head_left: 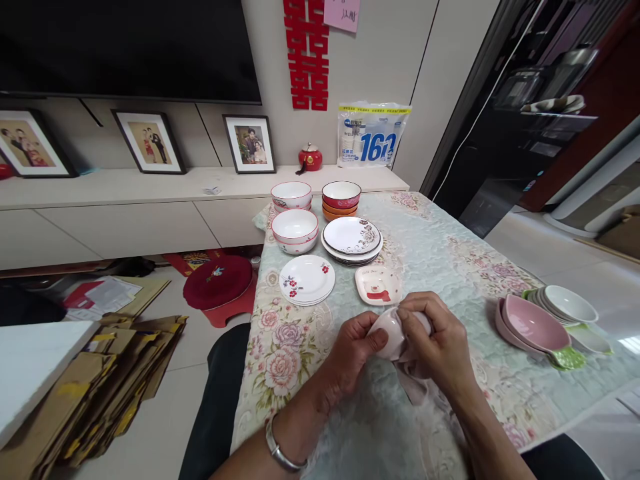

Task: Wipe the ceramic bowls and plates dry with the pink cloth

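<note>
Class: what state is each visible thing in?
Left hand: gripping pale dish
Right hand: gripping cloth
Cloth: bunched
Bear dish: face up
Flowered plates: stacked
Red-rimmed bowls: stacked
Orange bowls: stacked
Pink bowls: nested
White bowls: stacked
Red jar: lidded
Television: dark
Cardboard: flattened, piled

Can read big blue "160" on plastic bag (379,147), right of red jar (311,159). Can't make out smaller bag print or lettering on yellow strip (375,109) along bag top. Stacked 囍 signs on red paper cutout (301,61), above jar. Handwritten characters on pink note (343,13), above and right of jar, cut off, not legible. Likely "Cute Bear" on bear dish (379,287), in front of jar, rightward.
</note>
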`<move>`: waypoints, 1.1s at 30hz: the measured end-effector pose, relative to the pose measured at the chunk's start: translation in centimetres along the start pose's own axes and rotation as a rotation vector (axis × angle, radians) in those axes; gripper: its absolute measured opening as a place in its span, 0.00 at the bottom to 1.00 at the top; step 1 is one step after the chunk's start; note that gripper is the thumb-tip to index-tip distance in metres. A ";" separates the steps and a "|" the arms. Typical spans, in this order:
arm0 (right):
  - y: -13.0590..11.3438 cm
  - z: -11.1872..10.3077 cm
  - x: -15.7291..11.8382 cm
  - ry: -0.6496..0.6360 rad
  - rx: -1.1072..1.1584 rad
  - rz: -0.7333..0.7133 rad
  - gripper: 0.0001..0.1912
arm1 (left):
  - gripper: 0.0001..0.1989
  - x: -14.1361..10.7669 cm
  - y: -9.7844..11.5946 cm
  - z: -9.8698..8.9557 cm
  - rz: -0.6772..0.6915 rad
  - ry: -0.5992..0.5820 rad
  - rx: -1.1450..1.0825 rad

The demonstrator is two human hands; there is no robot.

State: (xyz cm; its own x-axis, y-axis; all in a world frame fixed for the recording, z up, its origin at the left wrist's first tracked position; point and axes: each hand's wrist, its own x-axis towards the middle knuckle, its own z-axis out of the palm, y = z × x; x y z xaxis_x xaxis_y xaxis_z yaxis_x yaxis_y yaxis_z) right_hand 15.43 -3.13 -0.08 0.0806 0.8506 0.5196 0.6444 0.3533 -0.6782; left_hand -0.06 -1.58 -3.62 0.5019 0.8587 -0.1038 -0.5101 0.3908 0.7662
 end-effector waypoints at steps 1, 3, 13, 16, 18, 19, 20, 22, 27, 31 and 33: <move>-0.6 0.1 0.0 -0.013 0.004 -0.062 0.04 | 0.16 -0.1 0.1 0.0 0.002 -0.023 0.026; -1.4 0.2 0.0 -0.045 0.024 -0.129 0.03 | 0.15 -0.3 0.3 0.0 0.013 -0.048 0.066; 4.1 -0.1 0.5 -0.178 0.549 0.620 0.19 | 0.20 0.5 -0.3 0.0 0.035 0.101 -0.075; 4.2 -0.4 0.5 -0.195 0.649 0.690 0.19 | 0.20 0.5 -0.1 0.2 -0.013 0.090 -0.080; 4.0 -0.8 0.5 -0.191 0.604 0.648 0.18 | 0.20 0.4 0.0 0.2 -0.050 0.069 -0.062; 3.9 -1.1 0.5 -0.202 0.555 0.609 0.17 | 0.20 0.3 0.1 0.2 -0.060 0.060 -0.047; 3.7 -1.3 0.6 -0.220 0.493 0.562 0.16 | 0.20 0.3 0.1 0.2 -0.063 0.050 -0.029; 3.3 -1.5 0.6 -0.246 0.340 0.451 0.15 | 0.20 0.3 0.0 0.0 -0.045 0.030 0.010; 1.1 -1.2 0.3 -0.237 0.019 0.027 0.13 | 0.19 0.2 -0.4 -0.1 -0.011 -0.019 0.083; -1.1 -0.6 -0.2 -0.275 -0.117 -0.215 0.14 | 0.18 -0.2 -0.2 0.2 0.075 -0.135 0.142; -1.3 -0.6 -0.2 -0.281 -0.113 -0.210 0.14 | 0.18 -0.2 -0.2 0.3 0.079 -0.136 0.147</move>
State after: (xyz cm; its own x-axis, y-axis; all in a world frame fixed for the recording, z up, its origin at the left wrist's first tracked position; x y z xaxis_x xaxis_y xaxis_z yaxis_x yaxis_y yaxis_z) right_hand 15.00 -3.97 0.99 -0.2644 0.8435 0.4675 0.7058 0.4996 -0.5023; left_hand 0.09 -1.93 -3.55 0.5596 0.8278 0.0390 -0.4492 0.2634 0.8537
